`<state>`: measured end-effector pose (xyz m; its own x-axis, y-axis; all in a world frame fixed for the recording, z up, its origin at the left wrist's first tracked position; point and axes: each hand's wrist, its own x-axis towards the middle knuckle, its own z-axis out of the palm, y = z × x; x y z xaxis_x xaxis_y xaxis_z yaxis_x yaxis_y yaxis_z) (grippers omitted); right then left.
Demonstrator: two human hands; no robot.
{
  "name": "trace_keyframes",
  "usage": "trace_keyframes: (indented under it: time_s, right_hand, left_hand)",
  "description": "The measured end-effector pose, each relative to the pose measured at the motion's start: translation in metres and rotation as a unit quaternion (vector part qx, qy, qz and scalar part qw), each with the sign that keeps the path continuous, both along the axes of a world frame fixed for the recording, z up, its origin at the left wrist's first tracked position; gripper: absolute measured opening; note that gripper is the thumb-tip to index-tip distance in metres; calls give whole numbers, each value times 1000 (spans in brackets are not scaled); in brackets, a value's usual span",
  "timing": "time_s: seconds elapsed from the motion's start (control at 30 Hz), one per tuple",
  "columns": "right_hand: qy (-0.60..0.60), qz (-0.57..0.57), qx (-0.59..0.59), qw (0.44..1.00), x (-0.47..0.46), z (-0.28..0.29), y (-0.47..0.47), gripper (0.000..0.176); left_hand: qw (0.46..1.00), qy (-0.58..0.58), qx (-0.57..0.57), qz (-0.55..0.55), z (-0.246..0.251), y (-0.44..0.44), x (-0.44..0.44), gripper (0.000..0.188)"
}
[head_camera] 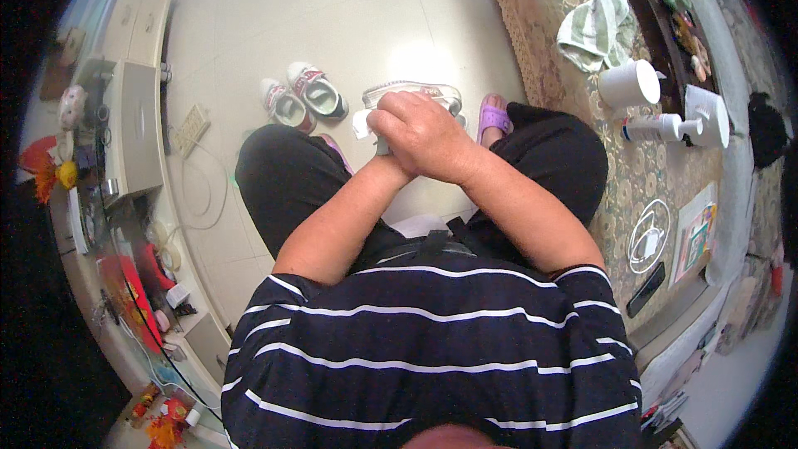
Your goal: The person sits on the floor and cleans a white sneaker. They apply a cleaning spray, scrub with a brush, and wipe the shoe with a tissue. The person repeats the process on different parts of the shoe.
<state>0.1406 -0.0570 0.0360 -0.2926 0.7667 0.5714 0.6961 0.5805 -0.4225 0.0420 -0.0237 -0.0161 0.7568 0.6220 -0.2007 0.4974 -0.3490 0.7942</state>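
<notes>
My right hand (427,137) is curled over my left wrist (396,169), its fingers bent down. A white piece, like a tissue or cloth (360,125), sticks out at the left of its knuckles, and the right hand seems closed around it. My left hand lies beneath the right one and is almost wholly hidden, so its fingers cannot be made out. Just beyond the hands is a whitish shoe (411,86) with a ribbed sole edge, partly covered by the right hand. Whether a hand touches it is hidden.
Two white, red and dark shoes (303,96) stand on the tiled floor ahead to the left. A power strip (192,131) lies near the left cabinet (134,128). On the patterned cover at right are a striped towel (598,28), white cup (628,84), bottle (651,128), cable (649,237) and phone (646,290).
</notes>
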Motion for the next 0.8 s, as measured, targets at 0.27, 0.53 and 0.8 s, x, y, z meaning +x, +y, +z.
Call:
trace_keyframes:
  time_s: [0.27,0.53,0.8]
  right_hand:
    - [1,-36,-26,999,14,0,-11,24]
    - [196,-245,-131,940,53,-3,-1,5]
    - [167,-314,-50,933,62,-16,3,7]
  left_hand:
    - [989,-114,62,65,-18,-7,-3,38]
    - [979,-168,95,68,8,4,-9,29]
    - [931,-311,-53,182,16,-6,-3,17]
